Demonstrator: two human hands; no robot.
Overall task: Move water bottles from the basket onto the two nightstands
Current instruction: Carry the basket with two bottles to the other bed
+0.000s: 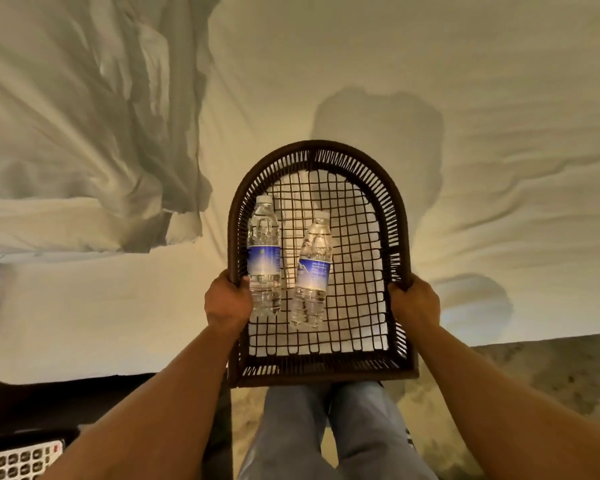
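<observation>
A dark brown woven basket (400, 223) with an arched far end is held over the edge of a white bed. My left hand (227, 301) grips its left rim and my right hand (414, 301) grips its right rim. Two clear water bottles with blue labels lie flat on the basket's mesh floor. The left bottle (264, 254) lies along the left wall, right beside my left hand. The right bottle (312, 268) lies tilted near the middle. Both caps point away from me.
The white bed sheet (465, 98) fills the view ahead, with a rumpled duvet (84, 133) at the left. A dark surface (49, 407) at the lower left carries a remote control (18, 462). Patterned carpet (534, 375) lies at the right, and my legs in jeans are below the basket.
</observation>
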